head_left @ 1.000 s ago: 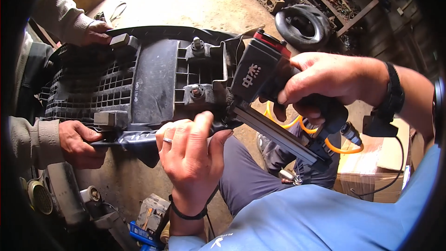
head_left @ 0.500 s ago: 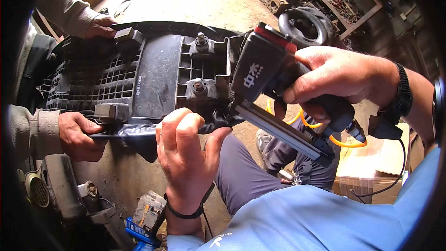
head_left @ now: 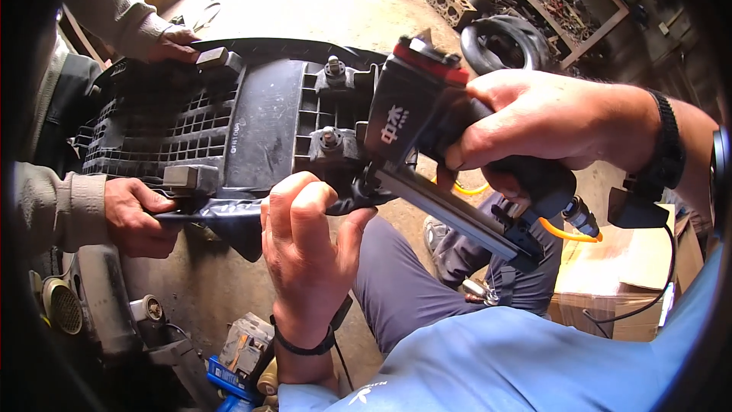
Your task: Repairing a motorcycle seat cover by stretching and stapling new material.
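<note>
An upside-down black plastic seat base (head_left: pixel 263 122) with a grid, mounting bolts and a dark cover (head_left: pixel 229 210) around its edge spans the left and middle. My right hand (head_left: pixel 537 118) is closed around the handle of a black and red staple gun (head_left: pixel 408 95), whose nose is at the base's near right corner; an orange air hose (head_left: pixel 564 233) runs from it. My left hand (head_left: pixel 309 252) curls its fingers over the cover's near edge beside the nose, thumb pressed on it. A co-worker's two hands (head_left: pixel 175 46) (head_left: pixel 141 221) grip the base's far and near edges on the left.
A black inner tube (head_left: pixel 503 46), a holed metal block (head_left: pixel 446 4) and a rack of clutter (head_left: pixel 572 15) lie beyond. Cardboard boxes (head_left: pixel 602 259) stand at the lower right; dark machinery parts (head_left: pixel 107 297) and a blue object (head_left: pixel 229 378) are at the lower left.
The staple gun has shifted a little left over the base, with my right hand moving along. My left fingers have curled further. The base and co-worker's hands have moved slightly up and right.
</note>
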Demonstrator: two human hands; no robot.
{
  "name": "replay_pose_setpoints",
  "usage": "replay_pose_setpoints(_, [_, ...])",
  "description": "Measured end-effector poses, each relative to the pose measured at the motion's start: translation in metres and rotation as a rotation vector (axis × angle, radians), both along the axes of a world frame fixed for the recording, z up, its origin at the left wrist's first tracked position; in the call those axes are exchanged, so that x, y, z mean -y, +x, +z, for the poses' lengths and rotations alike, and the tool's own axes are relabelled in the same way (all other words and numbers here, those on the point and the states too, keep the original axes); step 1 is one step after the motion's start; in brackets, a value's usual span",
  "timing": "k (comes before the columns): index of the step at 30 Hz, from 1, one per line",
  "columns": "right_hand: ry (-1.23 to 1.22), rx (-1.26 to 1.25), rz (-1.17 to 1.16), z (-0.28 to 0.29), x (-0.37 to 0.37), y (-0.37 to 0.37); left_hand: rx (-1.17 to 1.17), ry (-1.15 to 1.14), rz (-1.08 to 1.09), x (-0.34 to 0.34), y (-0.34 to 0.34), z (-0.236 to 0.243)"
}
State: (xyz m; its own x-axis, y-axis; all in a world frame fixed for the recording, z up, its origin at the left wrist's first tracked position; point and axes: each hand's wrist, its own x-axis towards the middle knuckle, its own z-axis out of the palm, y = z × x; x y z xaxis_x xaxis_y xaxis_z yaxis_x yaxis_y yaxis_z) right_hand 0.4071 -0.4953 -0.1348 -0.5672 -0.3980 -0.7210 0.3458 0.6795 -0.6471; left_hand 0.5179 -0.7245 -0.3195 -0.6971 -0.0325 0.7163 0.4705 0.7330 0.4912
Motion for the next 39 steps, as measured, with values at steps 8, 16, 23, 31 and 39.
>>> replay_pose_setpoints(8, [-0.196,-0.032,-0.083,0.006,-0.010,0.011,-0.016,-0.038,0.027,0.007,0.006,-0.004])
replay_pose_setpoints(16, [-0.155,0.050,-0.009,-0.007,-0.004,0.013,-0.026,-0.005,0.037,0.009,0.003,0.006])
replay_pose_setpoints(23, [0.033,0.029,0.023,0.003,0.026,0.007,-0.033,-0.027,0.035,0.012,0.002,0.007])
replay_pose_setpoints(31, [-0.140,-0.129,0.027,0.000,0.011,0.009,-0.053,-0.055,-0.011,0.025,0.005,0.004])
replay_pose_setpoints(39, [-0.361,-0.133,-0.049,-0.007,-0.028,0.028,-0.029,-0.222,-0.052,0.028,0.001,0.017])
